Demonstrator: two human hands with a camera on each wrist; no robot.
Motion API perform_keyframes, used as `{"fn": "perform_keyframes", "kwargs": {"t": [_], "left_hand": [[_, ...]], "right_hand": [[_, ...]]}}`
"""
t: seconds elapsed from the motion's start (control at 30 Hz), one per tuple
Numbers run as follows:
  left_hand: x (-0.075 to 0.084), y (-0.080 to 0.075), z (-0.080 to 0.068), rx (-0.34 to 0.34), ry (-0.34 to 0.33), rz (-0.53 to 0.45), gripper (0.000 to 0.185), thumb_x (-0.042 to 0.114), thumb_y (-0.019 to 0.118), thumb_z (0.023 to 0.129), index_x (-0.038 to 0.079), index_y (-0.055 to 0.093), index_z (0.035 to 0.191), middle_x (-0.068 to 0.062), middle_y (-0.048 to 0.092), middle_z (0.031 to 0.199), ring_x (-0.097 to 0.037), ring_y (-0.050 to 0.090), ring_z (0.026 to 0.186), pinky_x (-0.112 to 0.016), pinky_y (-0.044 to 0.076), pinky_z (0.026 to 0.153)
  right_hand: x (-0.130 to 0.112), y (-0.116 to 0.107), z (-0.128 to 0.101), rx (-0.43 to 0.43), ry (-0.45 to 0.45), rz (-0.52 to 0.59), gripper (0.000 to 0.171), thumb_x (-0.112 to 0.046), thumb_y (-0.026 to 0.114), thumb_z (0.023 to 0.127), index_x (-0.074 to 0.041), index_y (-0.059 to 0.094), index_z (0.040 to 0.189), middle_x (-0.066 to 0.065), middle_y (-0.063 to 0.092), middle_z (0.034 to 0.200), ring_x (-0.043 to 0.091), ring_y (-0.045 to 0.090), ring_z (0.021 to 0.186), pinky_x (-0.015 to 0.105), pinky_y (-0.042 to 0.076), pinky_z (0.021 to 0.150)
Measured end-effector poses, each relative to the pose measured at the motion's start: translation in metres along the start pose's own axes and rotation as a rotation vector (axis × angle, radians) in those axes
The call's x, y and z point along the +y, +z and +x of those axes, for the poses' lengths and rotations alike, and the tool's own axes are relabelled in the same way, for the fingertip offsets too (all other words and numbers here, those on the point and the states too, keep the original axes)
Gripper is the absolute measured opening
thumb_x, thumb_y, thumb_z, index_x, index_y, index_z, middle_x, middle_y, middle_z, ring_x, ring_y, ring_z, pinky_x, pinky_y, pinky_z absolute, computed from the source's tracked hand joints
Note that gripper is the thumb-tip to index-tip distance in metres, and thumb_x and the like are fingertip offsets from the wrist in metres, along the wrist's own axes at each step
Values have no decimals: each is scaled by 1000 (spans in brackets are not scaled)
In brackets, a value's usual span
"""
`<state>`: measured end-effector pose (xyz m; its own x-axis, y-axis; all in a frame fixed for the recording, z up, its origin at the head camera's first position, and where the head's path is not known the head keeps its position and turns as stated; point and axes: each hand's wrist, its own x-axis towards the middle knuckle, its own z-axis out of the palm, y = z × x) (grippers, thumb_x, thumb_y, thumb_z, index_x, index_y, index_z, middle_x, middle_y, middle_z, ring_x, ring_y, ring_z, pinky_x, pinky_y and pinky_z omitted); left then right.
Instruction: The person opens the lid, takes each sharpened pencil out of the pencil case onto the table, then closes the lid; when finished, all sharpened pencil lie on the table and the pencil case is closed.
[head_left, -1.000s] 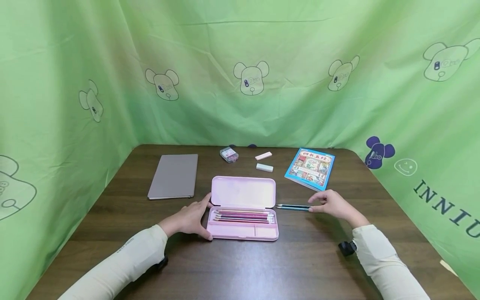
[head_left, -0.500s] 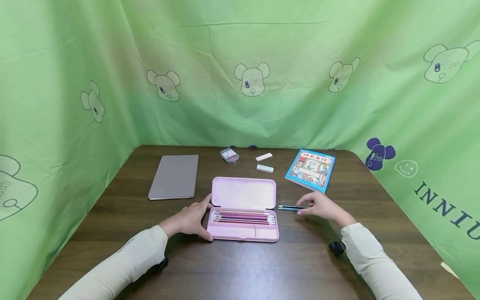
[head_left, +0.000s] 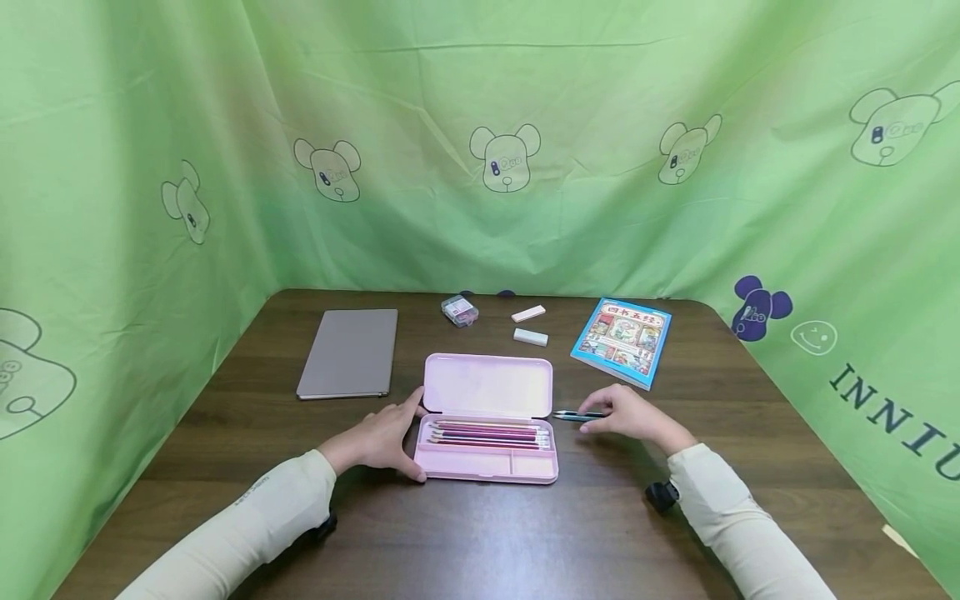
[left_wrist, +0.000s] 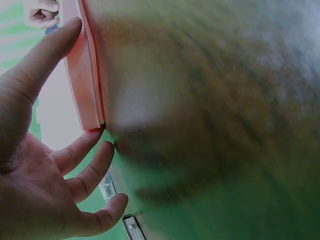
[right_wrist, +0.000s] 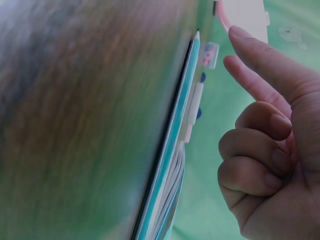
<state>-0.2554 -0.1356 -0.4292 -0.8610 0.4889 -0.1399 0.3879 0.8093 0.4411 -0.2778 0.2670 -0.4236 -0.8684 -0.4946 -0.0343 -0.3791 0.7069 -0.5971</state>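
A pink pencil case lies on the table, its lid laid back and several pencils in its upper compartment. My left hand spans the case's left end: thumb along the front side, forefinger at the back corner, other fingers spread loosely. Right of the case lie a teal pencil and a black pencil side by side, tips toward it. Over their blunt ends is my right hand, thumb and forefinger apart and the other fingers curled in, with nothing held; it covers part of both pencils in the head view.
A grey notebook lies at the back left. Behind the case are a small clear box, a pink-and-white eraser and a white eraser. A blue picture book lies at the back right. Green cloth surrounds the table.
My right hand has slid left along the two pencils toward the case, while the pencils stay in place. The left hand and the case have not moved.
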Motion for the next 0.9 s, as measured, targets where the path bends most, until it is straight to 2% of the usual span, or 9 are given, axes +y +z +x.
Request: {"fn": "perform_keyframes", "kwargs": {"t": [0.23,0.67,0.9], "left_hand": [[1,-1,-1,2,1,-1,128,47,86,55,2,10,147,0,52,131,-28,43,124,-61,31,95],[3,-2,-1,0,-2,0,127,46,86,55,2,10,147,1,52,131,-28,43,124,-62,31,95],[3,-3,-2,-3,-1,-1,127,46,86,55,2,10,147,1,52,131,-29,43,124,-62,31,95]], "right_hand": [[-4,3,3,-2,-21,-4,23,-24,76,75,-9,71,92,-5,57,71,5,39,59,21,35,53],[-11,10,10,-13,-54,16,23,-26,76,76,-10,71,92,-6,48,64,3,36,56,20,33,52],[-18,12,14,-34,-60,21,22,-26,76,76,-11,71,91,-4,61,75,5,42,62,21,38,56]]}}
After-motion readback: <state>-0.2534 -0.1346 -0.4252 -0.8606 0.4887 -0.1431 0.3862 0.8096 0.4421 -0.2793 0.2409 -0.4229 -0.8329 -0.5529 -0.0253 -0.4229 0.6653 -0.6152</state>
